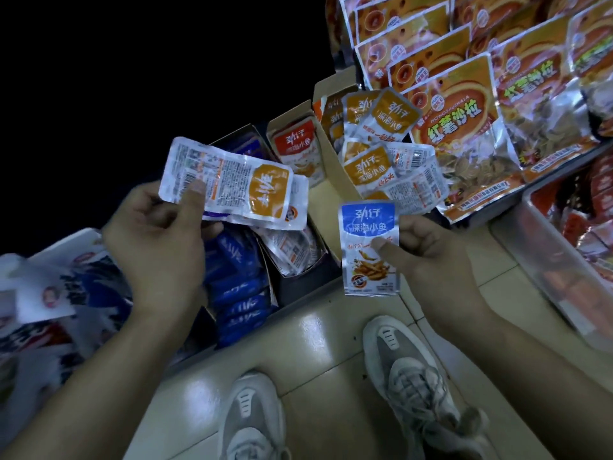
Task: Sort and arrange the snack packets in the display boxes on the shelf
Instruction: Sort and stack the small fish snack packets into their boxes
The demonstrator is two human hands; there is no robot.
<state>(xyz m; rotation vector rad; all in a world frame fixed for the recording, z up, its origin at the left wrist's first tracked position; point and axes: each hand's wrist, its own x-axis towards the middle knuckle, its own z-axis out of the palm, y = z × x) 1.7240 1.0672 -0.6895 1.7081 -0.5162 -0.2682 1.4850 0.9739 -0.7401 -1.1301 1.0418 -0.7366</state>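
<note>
Above the shelf's open boxes, the left hand (156,240) gripped a small stack of orange packets (232,187), its thumb pressed on the near end of the top one and its fingers curled beneath. The stack lay roughly flat, printed backs up, and fanned away to the right of the grip. Directly under the stack stood the dark box (298,287) with pale packs (288,250) leaning in it, and under the left thumb the blue box (247,142) held a row of blue packs (238,293). The right hand (421,250) pinched one blue packet (368,247) by its right edge, thumb on the front and the other fingers curled behind. That packet stood upright, face to the camera, left of the pinch and apart from the stack. Just beyond the pinch, the orange box (335,174) held a jumble of loose packets (368,167), some face up and some back up. Left of that, beyond the stack, the red box (285,117) held red packs (295,144). Beyond and right of the pinch stood big bags (464,127) in overlapping rows, with a clear bin (557,257) to the right of the right hand. Beneath both wrists lay the tiled floor (318,340) and two grey shoes (408,370).
</note>
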